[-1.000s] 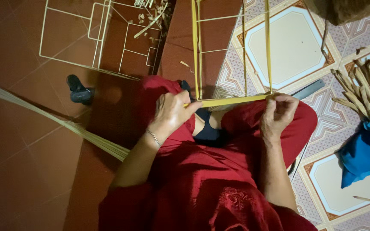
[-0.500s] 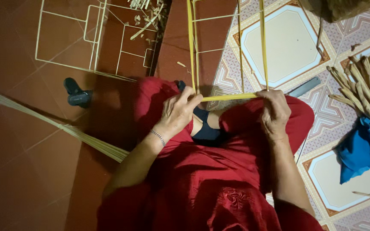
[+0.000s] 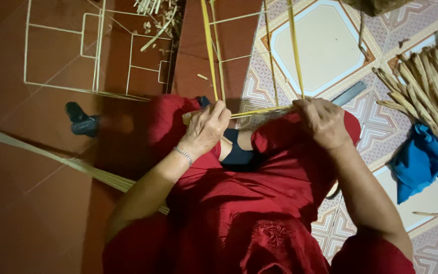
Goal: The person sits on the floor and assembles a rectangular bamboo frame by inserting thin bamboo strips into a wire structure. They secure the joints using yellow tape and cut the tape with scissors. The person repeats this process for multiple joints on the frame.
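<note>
Red-brown tiled floor (image 3: 36, 203) left, patterned tiles (image 3: 325, 45) right; left hand (image 3: 206, 129) pinching flat yellow woven strip (image 3: 259, 110) across red-skirted lap; right hand (image 3: 325, 122) closed on strip's other end; dried reed bundle (image 3: 432, 91) beside blue cloth (image 3: 419, 162).

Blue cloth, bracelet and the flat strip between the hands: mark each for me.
blue cloth (image 3: 419, 165), head view, middle of the crumpled fabric.
bracelet (image 3: 182, 155), head view, chain across the left wrist.
flat strip (image 3: 259, 111), head view, bare stretch between both hands.
</note>
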